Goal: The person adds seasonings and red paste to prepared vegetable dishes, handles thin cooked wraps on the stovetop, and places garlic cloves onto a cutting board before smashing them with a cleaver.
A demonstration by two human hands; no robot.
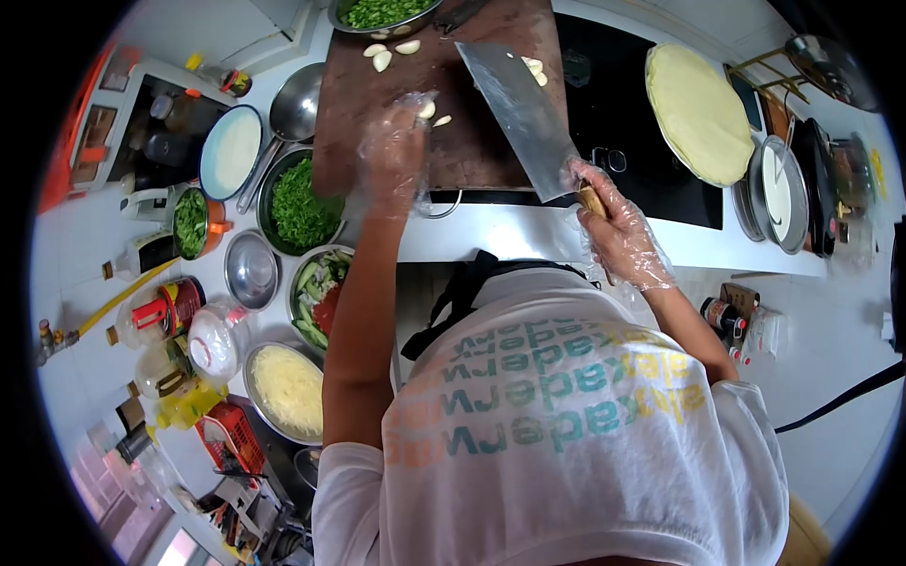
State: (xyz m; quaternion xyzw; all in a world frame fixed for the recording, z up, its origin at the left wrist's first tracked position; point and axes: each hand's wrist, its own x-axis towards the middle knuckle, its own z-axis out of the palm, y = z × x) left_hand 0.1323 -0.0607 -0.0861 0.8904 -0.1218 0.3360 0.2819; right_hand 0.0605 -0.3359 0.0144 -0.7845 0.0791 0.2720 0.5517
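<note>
My right hand (618, 226), in a clear plastic glove, is wrapped round the wooden handle of a cleaver (519, 118). Its broad blade slants over the right part of the brown cutting board (377, 85). My left hand (394, 156), also gloved, is over the board's left side, its fingers closed at a peeled garlic clove (427, 109). A small piece of garlic (442, 121) lies just beside the fingers. More garlic cloves (381, 60) rest farther back, and others (535, 71) sit behind the blade, partly hidden by it.
A bowl of chopped greens (387, 11) stands at the board's far edge. Left are a bowl of chopped herbs (307, 203), a bowl of sliced cucumber (307, 292) and a bowl of pale shreds (288, 387). Right are a black cooktop (661, 193) and a stack of pale flat rounds (698, 113).
</note>
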